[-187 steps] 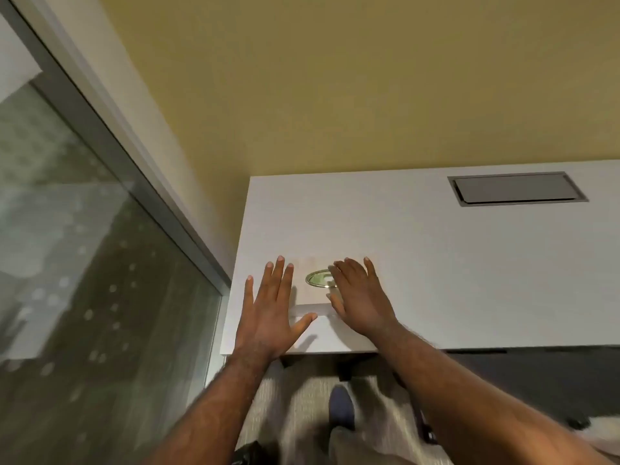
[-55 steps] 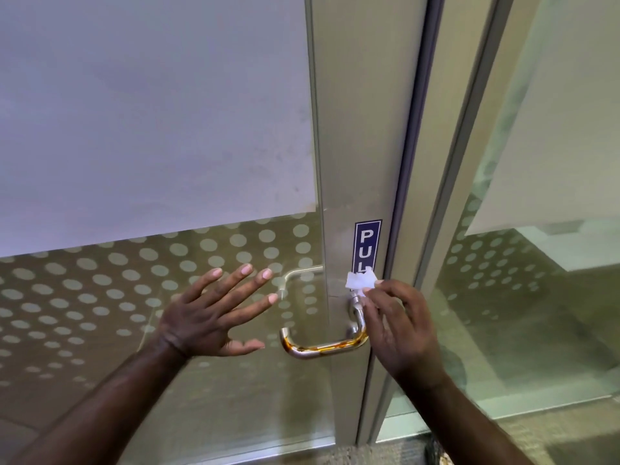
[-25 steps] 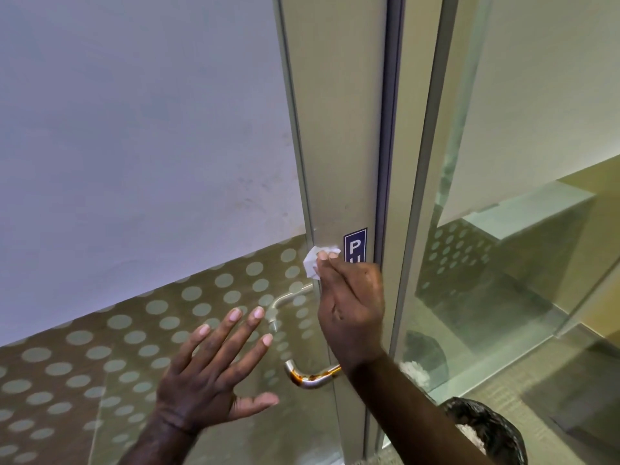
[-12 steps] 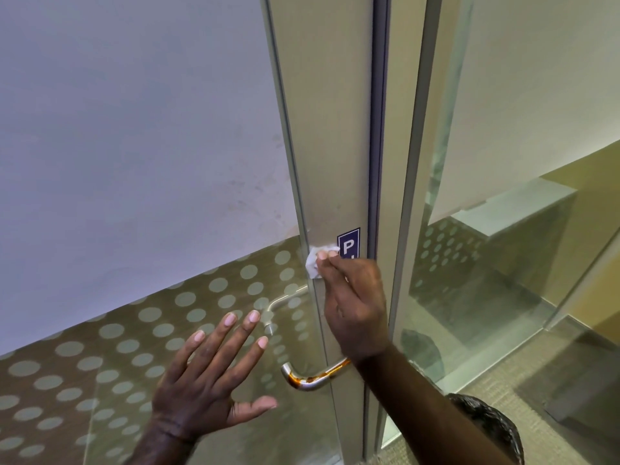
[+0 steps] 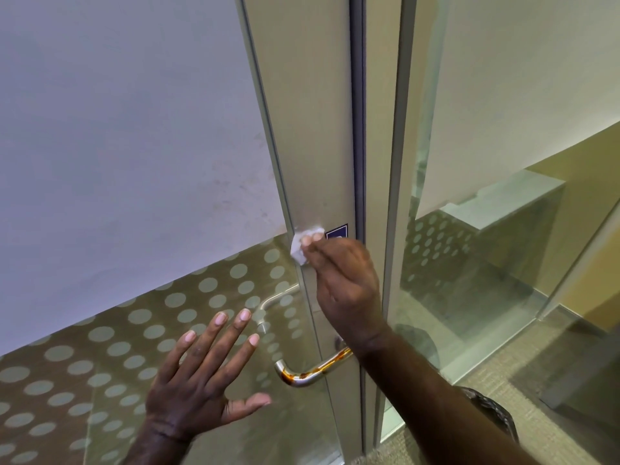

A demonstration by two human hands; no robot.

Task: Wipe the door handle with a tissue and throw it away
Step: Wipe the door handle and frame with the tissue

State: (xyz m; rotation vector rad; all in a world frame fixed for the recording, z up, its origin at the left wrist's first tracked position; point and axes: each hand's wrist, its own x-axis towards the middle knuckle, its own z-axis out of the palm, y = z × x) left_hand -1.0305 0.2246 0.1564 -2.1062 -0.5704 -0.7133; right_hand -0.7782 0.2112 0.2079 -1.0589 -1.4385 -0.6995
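Pinching crumpled white tissue [image 5: 299,247], right hand [image 5: 345,286] above curved chrome handle [image 5: 307,375].

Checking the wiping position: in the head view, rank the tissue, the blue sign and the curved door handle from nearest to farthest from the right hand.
1. Tissue: pinched in the right hand fingers, upper left.
2. Blue sign: just above the knuckles.
3. Door handle: below, near the wrist.
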